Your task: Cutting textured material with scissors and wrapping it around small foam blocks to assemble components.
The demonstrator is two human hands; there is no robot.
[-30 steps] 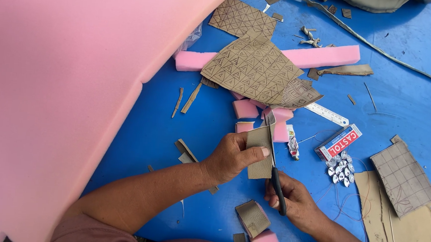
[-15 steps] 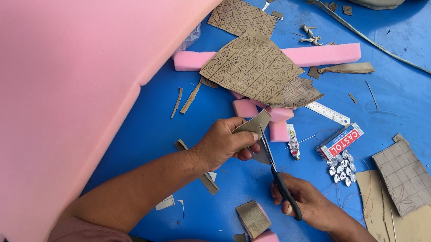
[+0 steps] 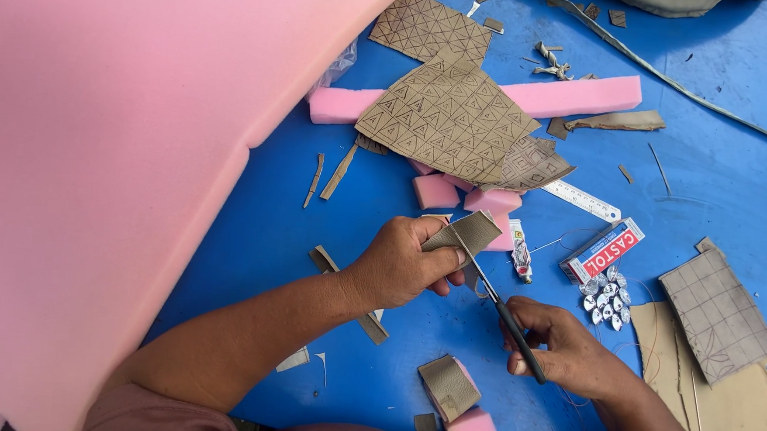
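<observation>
Head view: a person's left hand [image 3: 407, 265] pinches a small olive-brown fabric piece [image 3: 463, 233] just above a blue tabletop [image 3: 718, 180], while the right hand [image 3: 560, 347], nearer the body, is clenched around the dark handles of scissors [image 3: 497, 300]. The blades run up and left, their long axis meeting the piece's lower edge between the hands. Soft pink foam blocks [image 3: 467, 198], a large pink foam sheet [image 3: 99, 139] and triangle-patterned fabric offcuts [image 3: 450, 114] lie beyond; a ruler [image 3: 581, 200] and a small box [image 3: 603, 251] sit to the right.
</observation>
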